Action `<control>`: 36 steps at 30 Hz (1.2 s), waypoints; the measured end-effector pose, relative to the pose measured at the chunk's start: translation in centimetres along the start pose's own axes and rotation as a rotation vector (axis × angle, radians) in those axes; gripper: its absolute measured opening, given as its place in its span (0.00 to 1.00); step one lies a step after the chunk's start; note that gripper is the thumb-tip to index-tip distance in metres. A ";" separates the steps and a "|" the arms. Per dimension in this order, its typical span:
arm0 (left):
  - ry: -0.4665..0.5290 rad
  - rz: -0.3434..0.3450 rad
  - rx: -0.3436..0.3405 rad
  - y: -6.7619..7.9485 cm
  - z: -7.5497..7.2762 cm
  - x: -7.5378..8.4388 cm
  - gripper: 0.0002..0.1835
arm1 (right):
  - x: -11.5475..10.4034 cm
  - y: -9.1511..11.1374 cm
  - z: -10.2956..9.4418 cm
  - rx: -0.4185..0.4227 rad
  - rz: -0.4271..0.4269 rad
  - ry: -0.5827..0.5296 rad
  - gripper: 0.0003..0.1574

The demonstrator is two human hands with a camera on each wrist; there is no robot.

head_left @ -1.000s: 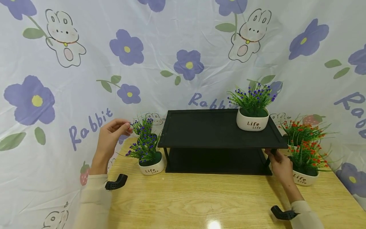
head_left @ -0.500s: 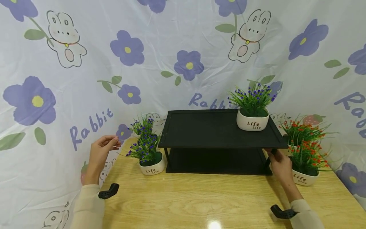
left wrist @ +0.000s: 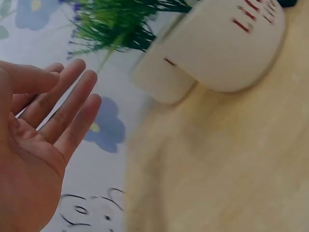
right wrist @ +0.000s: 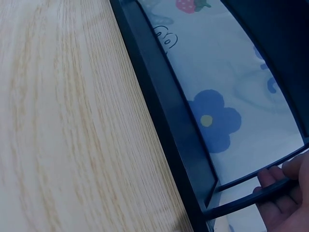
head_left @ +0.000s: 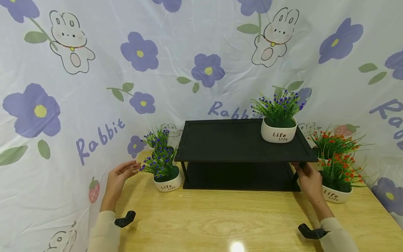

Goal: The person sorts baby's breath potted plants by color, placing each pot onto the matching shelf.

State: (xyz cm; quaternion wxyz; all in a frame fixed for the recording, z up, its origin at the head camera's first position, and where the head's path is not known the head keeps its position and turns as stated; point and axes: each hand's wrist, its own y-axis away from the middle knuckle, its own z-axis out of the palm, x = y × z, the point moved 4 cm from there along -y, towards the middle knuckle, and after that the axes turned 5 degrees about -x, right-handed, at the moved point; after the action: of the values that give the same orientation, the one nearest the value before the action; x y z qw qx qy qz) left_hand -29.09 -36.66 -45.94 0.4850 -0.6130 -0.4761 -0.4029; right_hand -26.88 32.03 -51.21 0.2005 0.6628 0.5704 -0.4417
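Note:
A black two-tier shelf [head_left: 220, 140] stands on the wooden table. My right hand [head_left: 310, 182] grips its front right post [right wrist: 236, 205], fingers curled round it in the right wrist view. Beside the shelf's left end, my left hand [head_left: 121, 178] hovers with relaxed fingers and holds nothing. Closest to it is a white "Life" pot [head_left: 168, 183] of artificial purple flowers, with a second purple-flowered plant [head_left: 155, 138] behind. In the left wrist view, the open palm [left wrist: 34, 169] is apart from both pots. Another purple-flowered pot [head_left: 278, 134] sits at the right of the top tier.
Two orange-flowered plants, a front one [head_left: 338, 196] and a back one [head_left: 333, 145], stand right of the shelf, close to my right hand. A patterned cloth [head_left: 176, 35] hangs behind and left of the table [head_left: 214, 220].
My left hand has drawn back from the rear purple plant, down toward the table's left edge, and its fingers have spread. The right hand stays on the post.

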 end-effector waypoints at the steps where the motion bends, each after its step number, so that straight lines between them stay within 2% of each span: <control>1: -0.012 -0.003 -0.008 0.1 0.1 -0.5 0.21 | -0.1 0.0 -0.1 0.004 0.001 -0.002 0.27; 5: -0.039 -0.005 -0.019 0.4 0.6 -2.6 0.24 | -0.2 0.2 -0.2 0.028 0.010 -0.004 0.27; 8: -0.045 -0.013 0.000 0.6 0.9 -4.0 0.29 | -0.3 0.2 -0.1 0.054 0.014 -0.006 0.28; 13: -0.021 -0.090 0.027 1.3 1.5 -5.8 0.38 | -0.3 0.0 0.0 0.081 0.008 -0.021 0.27; 16: -0.001 -0.121 -0.032 1.8 2.2 -6.5 0.36 | -0.3 0.0 0.0 0.089 0.008 -0.017 0.25; 20: 0.024 -0.095 -0.172 2.3 3.5 -6.9 0.32 | -0.2 0.0 0.0 0.088 -0.004 -0.012 0.25; 22: 0.053 -0.070 -0.219 2.3 4.3 -6.9 0.34 | -0.2 0.0 -0.1 0.086 -0.010 -0.012 0.25; 24: 0.084 -0.092 -0.235 2.2 5.1 -6.9 0.38 | -0.2 -0.1 -0.1 0.083 -0.013 -0.013 0.25; 30: 0.115 -0.236 -0.180 1.8 7.1 -7.3 0.49 | -0.3 0.0 -0.2 0.078 -0.026 -0.019 0.26; 36: -0.015 -0.276 -0.143 1.3 8.0 -7.7 0.53 | -0.2 0.0 -0.2 0.081 -0.029 -0.024 0.26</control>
State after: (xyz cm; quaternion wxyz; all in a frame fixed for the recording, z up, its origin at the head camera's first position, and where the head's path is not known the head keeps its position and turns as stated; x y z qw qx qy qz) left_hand -29.30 -30.38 -55.19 0.3767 -0.5776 -0.5296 -0.4941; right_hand -26.82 32.06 -50.95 0.1738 0.6567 0.5591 -0.4754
